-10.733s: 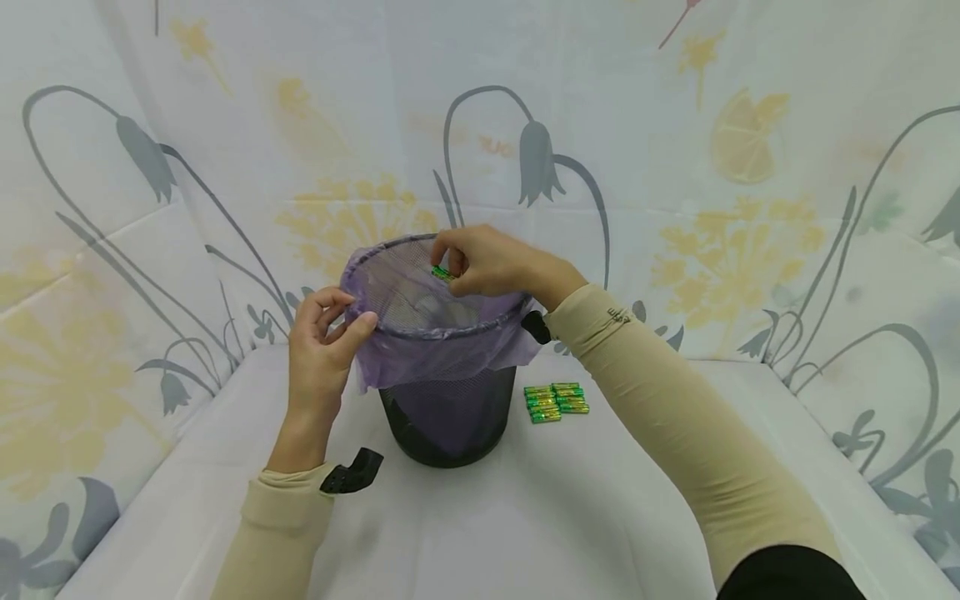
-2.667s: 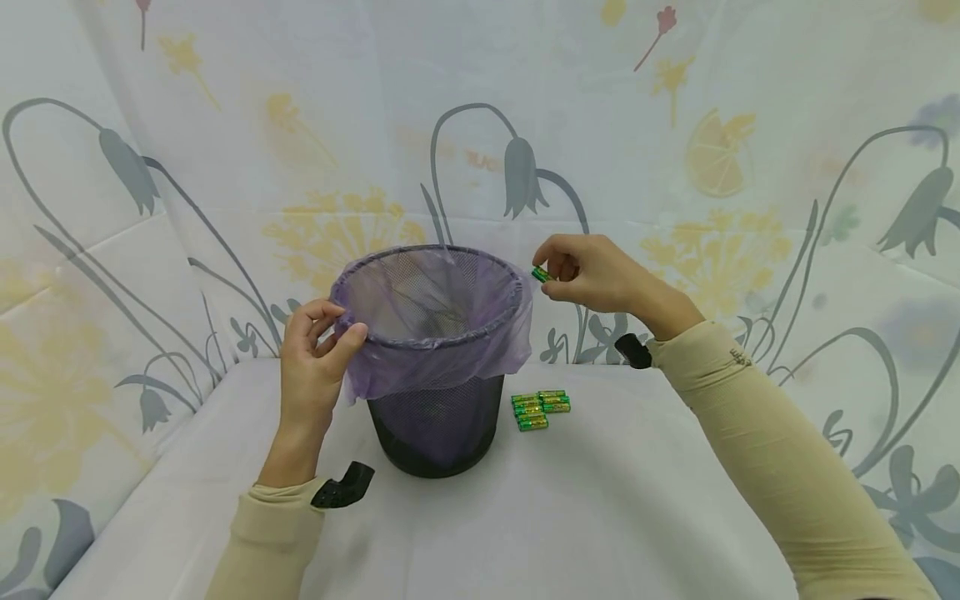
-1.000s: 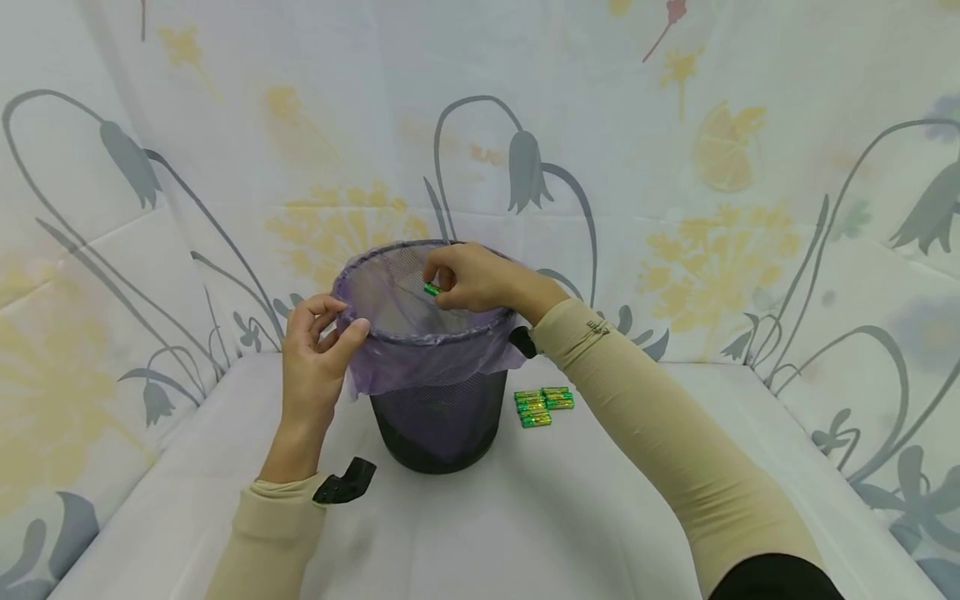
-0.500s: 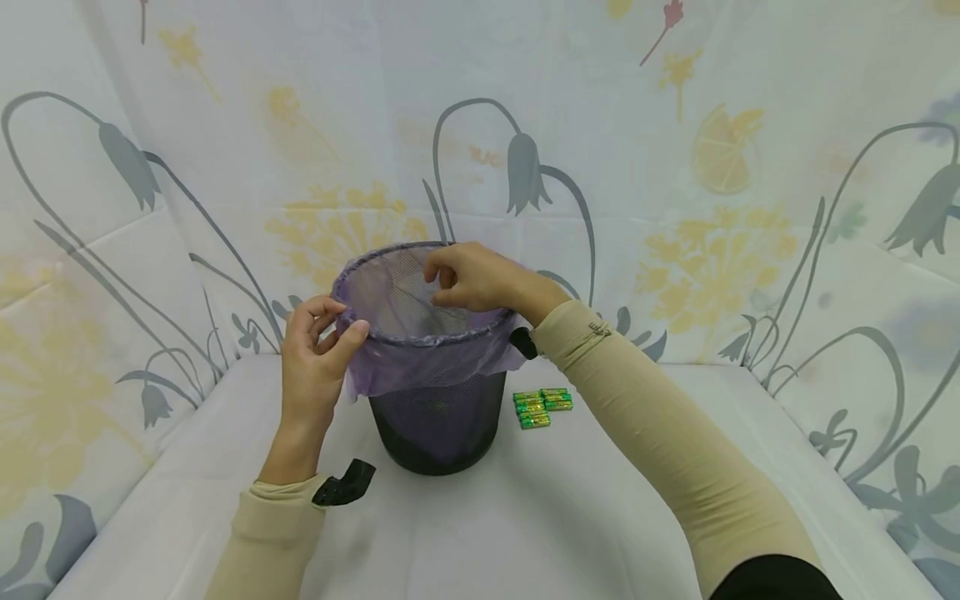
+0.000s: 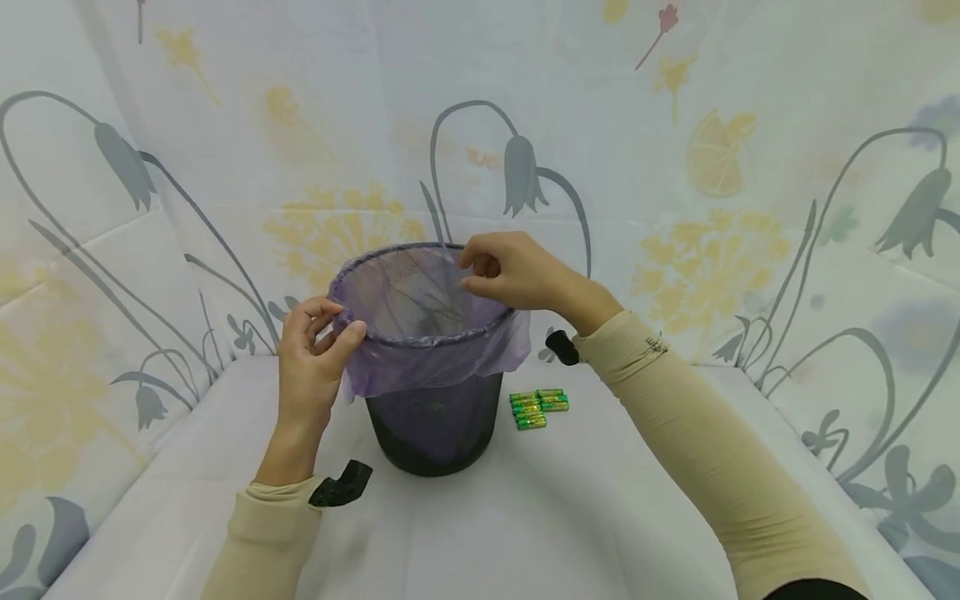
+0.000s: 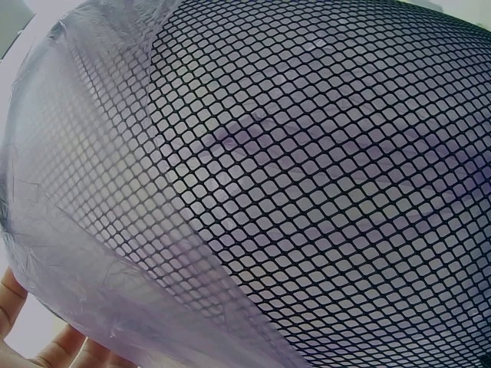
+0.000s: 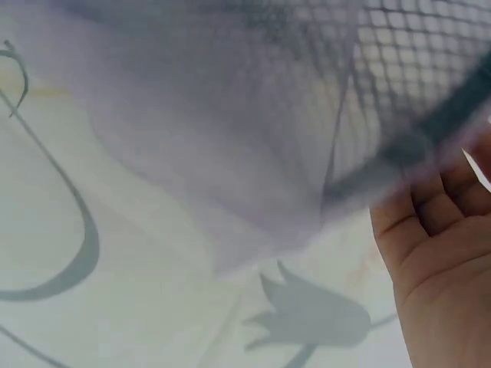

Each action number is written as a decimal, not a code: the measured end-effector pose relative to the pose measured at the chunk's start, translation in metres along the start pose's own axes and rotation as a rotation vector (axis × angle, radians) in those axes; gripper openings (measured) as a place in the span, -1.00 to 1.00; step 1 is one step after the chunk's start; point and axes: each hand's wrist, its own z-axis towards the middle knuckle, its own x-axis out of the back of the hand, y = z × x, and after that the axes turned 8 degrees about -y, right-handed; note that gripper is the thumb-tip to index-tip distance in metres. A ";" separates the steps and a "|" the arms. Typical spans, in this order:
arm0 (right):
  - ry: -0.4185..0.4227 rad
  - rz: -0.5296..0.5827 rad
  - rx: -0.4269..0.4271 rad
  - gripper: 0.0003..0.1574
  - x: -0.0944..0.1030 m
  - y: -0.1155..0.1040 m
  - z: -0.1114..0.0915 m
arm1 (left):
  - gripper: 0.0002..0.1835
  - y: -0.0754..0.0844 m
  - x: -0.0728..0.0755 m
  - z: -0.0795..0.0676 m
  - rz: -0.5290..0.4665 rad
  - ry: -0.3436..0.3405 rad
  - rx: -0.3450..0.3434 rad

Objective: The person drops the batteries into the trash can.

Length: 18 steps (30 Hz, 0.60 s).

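A black mesh wastebasket (image 5: pixel 435 442) stands upright in the head view, lined with a thin purple trash bag (image 5: pixel 427 367) folded out over its rim. My left hand (image 5: pixel 311 358) holds the rim at the left, thumb in front and fingers at the side; its fingertips also show low in the left wrist view. Over the right part of the opening is my right hand (image 5: pixel 525 271), fingers loosely bent, nothing seen between them. On the table right of the basket lie several green and gold batteries (image 5: pixel 532 407), side by side in two groups. The basket's bottom is hidden.
A white cloth (image 5: pixel 480 542) covers the table. Behind and at both sides hangs a curtain (image 5: pixel 622 167) printed with grey and yellow flowers. Each wrist carries a small black camera (image 5: pixel 341 485). Bag folds and mesh fill the left wrist view.
My right hand carried a battery from the right to over the basket and let go of it there. Now it has moved back right and slightly up. My left hand stays at the rim.
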 end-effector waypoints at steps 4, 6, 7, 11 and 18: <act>0.074 0.006 0.035 -0.76 0.006 0.002 -0.019 | -0.72 0.001 0.001 0.001 -0.003 0.002 -0.012; 0.103 0.005 0.043 -0.76 0.009 0.005 -0.029 | -0.72 0.002 0.002 0.001 -0.005 0.002 -0.014; 0.117 0.002 0.048 -0.77 0.010 0.007 -0.034 | -0.72 0.002 0.002 0.002 -0.007 0.001 -0.015; 0.179 -0.025 0.072 -0.81 0.010 0.020 -0.055 | -0.73 0.002 0.000 0.002 -0.013 -0.002 -0.014; 0.240 -0.053 0.080 -0.83 0.003 0.041 -0.084 | -0.72 0.000 0.000 -0.001 -0.005 -0.006 0.012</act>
